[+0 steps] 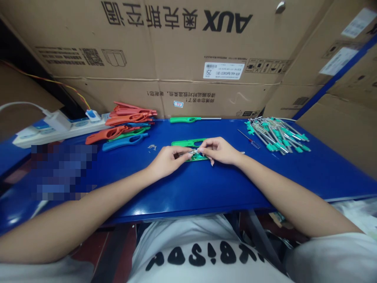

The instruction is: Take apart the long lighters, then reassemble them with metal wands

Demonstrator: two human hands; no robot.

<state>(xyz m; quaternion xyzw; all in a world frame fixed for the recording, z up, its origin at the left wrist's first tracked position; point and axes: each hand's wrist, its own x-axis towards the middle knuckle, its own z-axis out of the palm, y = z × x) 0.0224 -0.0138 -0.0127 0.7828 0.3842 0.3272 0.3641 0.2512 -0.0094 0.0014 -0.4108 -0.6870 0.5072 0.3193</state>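
In the head view, my left hand (168, 160) is closed in a pinch on a small metallic part (193, 152) above the middle of the table. Facing it, my right hand (221, 151) has thumb and finger pinched at the other end of that small part; what exactly they grip is too small to make out. Under both hands lie green plastic lighter shell halves (177, 144), partly covered by the fingers. Teal plastic shows inside the lower half. The tip of a metal rod (242, 152) pokes out beyond my right wrist. A finished-looking green stick lighter (185, 120) lies behind them.
Red, green and blue lighter shells (129, 118) are piled at the left, beside a white power strip (73, 131). Tiny metal pieces (152, 147) lie nearby. A screwdriver (249, 139) and a heap of metal tubes with teal parts (278, 133) lie right. Cardboard (132, 70) stands behind.
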